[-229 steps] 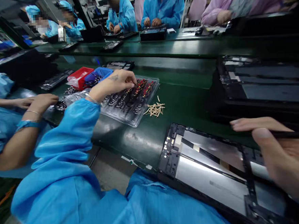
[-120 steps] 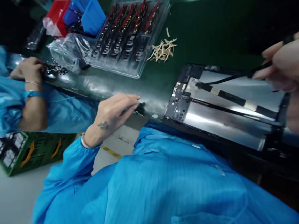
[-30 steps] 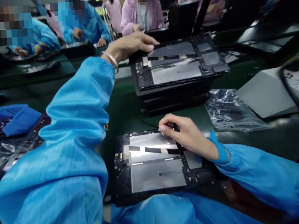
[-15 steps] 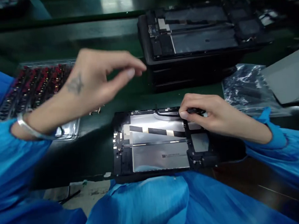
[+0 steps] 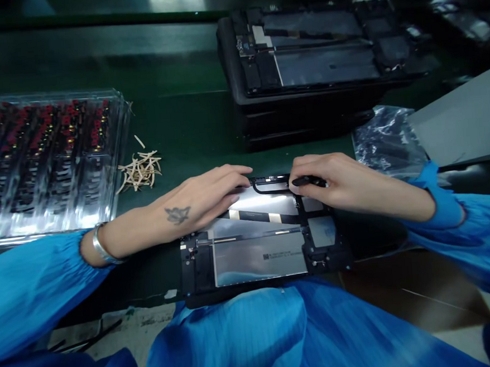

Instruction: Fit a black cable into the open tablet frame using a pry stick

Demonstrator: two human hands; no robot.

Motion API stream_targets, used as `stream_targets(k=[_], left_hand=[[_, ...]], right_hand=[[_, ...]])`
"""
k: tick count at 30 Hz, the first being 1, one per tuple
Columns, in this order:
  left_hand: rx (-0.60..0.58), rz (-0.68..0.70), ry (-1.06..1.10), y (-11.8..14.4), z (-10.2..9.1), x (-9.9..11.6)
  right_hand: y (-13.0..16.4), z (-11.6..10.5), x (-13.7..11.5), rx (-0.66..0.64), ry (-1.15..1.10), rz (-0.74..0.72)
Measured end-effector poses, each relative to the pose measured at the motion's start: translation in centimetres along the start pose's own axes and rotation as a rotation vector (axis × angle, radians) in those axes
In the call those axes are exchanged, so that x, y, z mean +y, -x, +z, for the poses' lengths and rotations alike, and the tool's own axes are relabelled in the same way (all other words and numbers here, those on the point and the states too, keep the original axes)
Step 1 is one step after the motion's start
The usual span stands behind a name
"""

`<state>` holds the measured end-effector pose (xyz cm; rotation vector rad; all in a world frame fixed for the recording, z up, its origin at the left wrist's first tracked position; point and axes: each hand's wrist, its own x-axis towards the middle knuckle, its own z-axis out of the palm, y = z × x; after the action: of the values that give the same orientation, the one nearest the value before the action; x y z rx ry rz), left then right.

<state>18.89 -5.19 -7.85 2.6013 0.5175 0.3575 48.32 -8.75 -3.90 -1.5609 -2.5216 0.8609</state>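
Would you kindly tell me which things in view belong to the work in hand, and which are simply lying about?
In use:
opened device, partly under the left hand
black tool, in the right hand

Probably just lying by, untouched:
parts tray, perhaps a supply
pile of pale strips
clear plastic bag
grey board
device atop the black stack behind
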Motion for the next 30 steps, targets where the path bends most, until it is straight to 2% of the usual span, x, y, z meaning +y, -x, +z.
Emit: stream_targets(k=[9, 23, 30], left_hand=[[-0.029, 0.056, -0.213, 0.0, 0.9, 0.0], [-0.086, 0.134, -0.321, -0.4, -0.1, 1.0], [-0.006, 0.254, -0.607, -0.5, 0.3, 0.7]], right_hand=[[-0.1, -0.1, -0.2, -0.038, 0.05, 0.027], [-0.1, -0.1, -0.1, -0.02, 0.074, 0.002], [-0.3, -0.2, -0.1, -0.007, 0.055, -0.005]])
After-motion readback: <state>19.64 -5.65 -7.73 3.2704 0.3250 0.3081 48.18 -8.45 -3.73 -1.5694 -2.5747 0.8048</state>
